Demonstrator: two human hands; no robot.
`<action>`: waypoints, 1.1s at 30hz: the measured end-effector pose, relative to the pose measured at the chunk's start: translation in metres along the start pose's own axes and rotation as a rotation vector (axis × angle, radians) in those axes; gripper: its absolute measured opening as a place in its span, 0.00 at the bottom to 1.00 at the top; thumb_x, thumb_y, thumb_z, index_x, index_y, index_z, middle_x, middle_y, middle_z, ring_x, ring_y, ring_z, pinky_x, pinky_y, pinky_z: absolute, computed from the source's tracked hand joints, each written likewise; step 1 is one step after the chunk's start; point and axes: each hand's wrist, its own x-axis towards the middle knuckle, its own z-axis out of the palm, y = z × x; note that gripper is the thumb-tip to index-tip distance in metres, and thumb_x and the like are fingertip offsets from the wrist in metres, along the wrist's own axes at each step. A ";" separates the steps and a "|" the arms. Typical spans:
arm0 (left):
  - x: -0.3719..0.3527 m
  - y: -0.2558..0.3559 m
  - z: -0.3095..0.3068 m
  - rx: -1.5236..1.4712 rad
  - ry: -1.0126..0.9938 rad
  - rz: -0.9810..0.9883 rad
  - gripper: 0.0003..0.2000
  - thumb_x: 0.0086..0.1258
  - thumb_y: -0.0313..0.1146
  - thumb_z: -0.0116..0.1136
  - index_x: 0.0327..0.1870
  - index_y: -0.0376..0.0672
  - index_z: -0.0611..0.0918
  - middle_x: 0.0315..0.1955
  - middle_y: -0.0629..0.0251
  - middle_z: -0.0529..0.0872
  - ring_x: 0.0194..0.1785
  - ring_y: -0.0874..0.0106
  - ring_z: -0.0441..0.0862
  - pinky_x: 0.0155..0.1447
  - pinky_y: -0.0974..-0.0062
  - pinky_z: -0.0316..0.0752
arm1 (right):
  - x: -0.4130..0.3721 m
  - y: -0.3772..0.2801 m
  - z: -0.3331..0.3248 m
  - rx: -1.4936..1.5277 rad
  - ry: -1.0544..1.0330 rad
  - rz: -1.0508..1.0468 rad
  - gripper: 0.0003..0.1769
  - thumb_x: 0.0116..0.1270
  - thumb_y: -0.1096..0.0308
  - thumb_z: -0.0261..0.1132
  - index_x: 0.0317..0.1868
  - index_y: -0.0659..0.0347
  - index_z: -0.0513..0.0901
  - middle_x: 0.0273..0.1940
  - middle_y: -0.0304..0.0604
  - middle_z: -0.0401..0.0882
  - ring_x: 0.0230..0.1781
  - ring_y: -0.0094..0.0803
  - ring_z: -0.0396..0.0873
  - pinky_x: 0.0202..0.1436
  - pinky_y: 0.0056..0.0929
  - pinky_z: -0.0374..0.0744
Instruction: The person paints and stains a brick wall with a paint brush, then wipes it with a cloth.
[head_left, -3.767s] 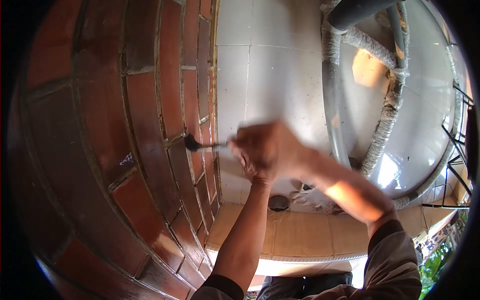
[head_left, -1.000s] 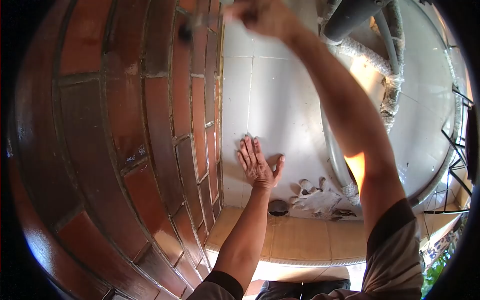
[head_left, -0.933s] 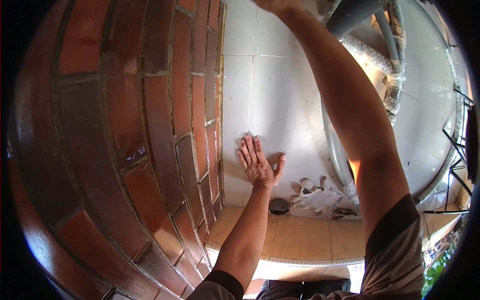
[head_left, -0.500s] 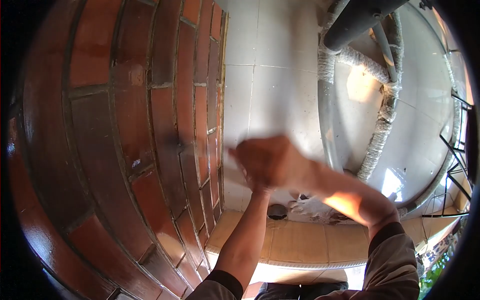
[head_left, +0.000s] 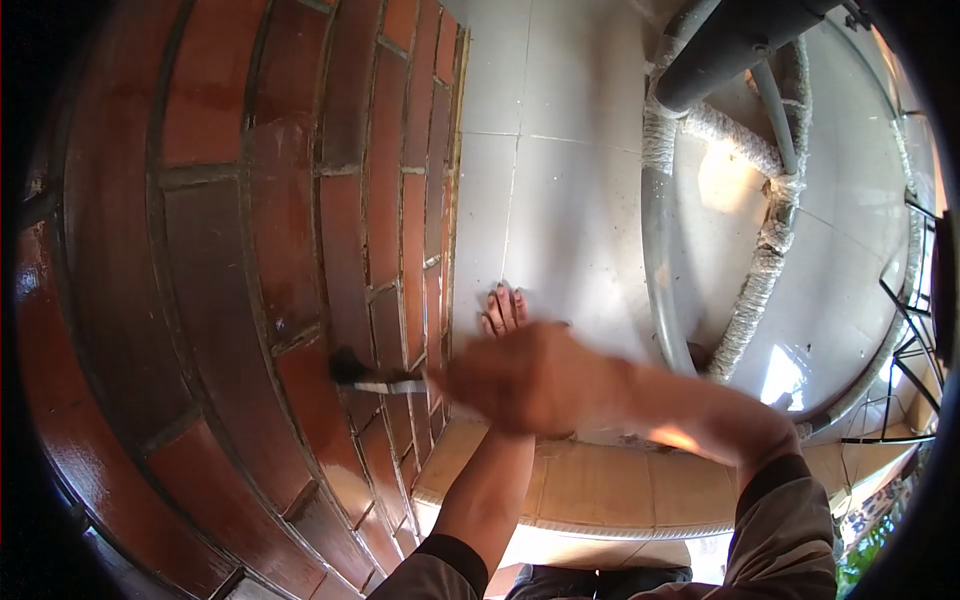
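My right hand (head_left: 535,380), blurred by motion, is closed around a paintbrush (head_left: 392,386). Its dark bristles lie against the brick wall (head_left: 200,250) on my left, and a pale metal band shows between bristles and fingers. Beneath the right hand my left hand (head_left: 503,308) reaches out over the pale floor tiles, fingers extended and slightly apart. Its palm is hidden behind the right hand.
A grey pipe frame wrapped in pale cord (head_left: 760,260) stands at the right, with a dark tube (head_left: 735,50) across its top. Thin black metal bars (head_left: 905,340) stand at the far right. A tan tiled ledge (head_left: 600,485) runs in front of me.
My right hand and the brush have come down the wall toward me. The left hand's fingers now show beyond the right hand. The view has shifted slightly.
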 end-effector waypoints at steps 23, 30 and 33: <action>0.001 -0.014 0.023 0.047 0.041 0.011 0.50 0.63 0.64 0.53 0.77 0.34 0.52 0.79 0.46 0.45 0.81 0.48 0.39 0.80 0.46 0.33 | 0.132 0.073 -0.112 -0.077 0.268 -0.170 0.05 0.52 0.70 0.69 0.26 0.62 0.82 0.33 0.46 0.82 0.33 0.44 0.83 0.35 0.39 0.83; 0.004 -0.011 0.021 0.053 -0.010 -0.006 0.51 0.63 0.63 0.54 0.77 0.33 0.51 0.78 0.44 0.45 0.81 0.49 0.37 0.80 0.46 0.31 | 0.198 0.123 -0.120 -0.586 0.631 -0.266 0.06 0.59 0.75 0.63 0.26 0.69 0.80 0.28 0.60 0.80 0.28 0.56 0.80 0.33 0.44 0.79; 0.004 -0.007 0.014 0.171 -0.136 -0.058 0.45 0.64 0.57 0.57 0.76 0.37 0.57 0.76 0.47 0.54 0.78 0.51 0.49 0.79 0.47 0.39 | 0.125 0.048 -0.057 -0.479 0.444 -0.098 0.08 0.54 0.74 0.66 0.36 0.63 0.82 0.33 0.44 0.81 0.27 0.42 0.81 0.28 0.40 0.80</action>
